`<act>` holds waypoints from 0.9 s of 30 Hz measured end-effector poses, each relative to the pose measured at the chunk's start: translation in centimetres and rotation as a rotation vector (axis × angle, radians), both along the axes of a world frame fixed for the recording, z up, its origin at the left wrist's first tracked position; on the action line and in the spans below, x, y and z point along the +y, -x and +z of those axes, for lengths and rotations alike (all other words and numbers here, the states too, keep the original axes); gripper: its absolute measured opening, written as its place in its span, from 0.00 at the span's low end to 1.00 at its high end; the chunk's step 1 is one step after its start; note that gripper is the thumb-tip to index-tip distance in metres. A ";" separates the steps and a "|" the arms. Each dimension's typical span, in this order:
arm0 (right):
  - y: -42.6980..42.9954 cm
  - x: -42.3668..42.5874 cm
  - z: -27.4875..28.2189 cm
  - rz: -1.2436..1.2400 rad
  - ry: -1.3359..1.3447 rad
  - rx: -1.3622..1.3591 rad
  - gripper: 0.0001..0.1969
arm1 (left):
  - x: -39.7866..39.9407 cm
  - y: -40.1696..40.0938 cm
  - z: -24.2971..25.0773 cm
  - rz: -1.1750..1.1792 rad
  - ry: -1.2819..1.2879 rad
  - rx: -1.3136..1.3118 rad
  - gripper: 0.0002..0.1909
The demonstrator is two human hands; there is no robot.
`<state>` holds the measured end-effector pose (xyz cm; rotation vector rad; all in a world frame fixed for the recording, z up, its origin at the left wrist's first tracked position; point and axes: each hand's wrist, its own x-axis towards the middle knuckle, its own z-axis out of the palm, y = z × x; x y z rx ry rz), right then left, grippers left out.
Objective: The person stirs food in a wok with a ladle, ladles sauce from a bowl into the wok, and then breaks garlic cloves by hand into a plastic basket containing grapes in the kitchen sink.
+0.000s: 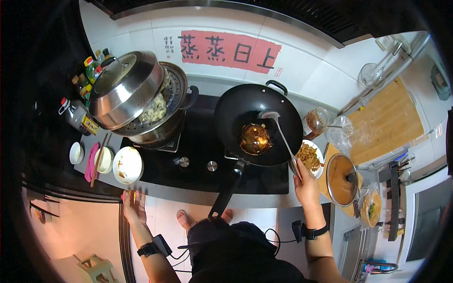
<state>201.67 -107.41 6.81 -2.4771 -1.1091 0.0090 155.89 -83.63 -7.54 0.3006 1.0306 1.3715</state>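
My right hand (307,185) grips the handle of a metal wok spatula (282,132), whose blade rests inside a black wok (230,109). Dark, glossy sauced food (255,139) lies at the bottom of the wok, left of the spatula. My left hand (134,207) is held palm up with fingers spread, just below a white bowl (128,165) with brown sauce traces, and holds nothing that I can make out. At the left of the stove stands a steamer pot (148,130) with a tilted metal lid (125,88) over pale, lumpy food (154,109).
Left are sauce bottles (76,115), a pink cloth (92,162), chopsticks (99,159) and small bowls (105,160). At right stand a jar (316,122), a plate of shredded food (310,157), a glass lid (342,180) and a wooden board (385,120). The wok's handle (226,192) projects over the counter edge.
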 end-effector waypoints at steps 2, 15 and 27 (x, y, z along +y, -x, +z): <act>-0.6 -0.5 -0.6 0.069 -0.025 -0.113 0.29 | -1.4 -0.2 1.0 0.003 0.019 0.026 0.21; 5.4 -1.0 6.6 0.045 0.030 -0.306 0.25 | -0.3 -1.5 3.1 -0.538 -0.071 0.409 0.11; 16.2 13.4 -11.4 0.231 -0.083 0.004 0.20 | 2.5 -2.6 -3.3 -0.688 -1.190 1.629 0.24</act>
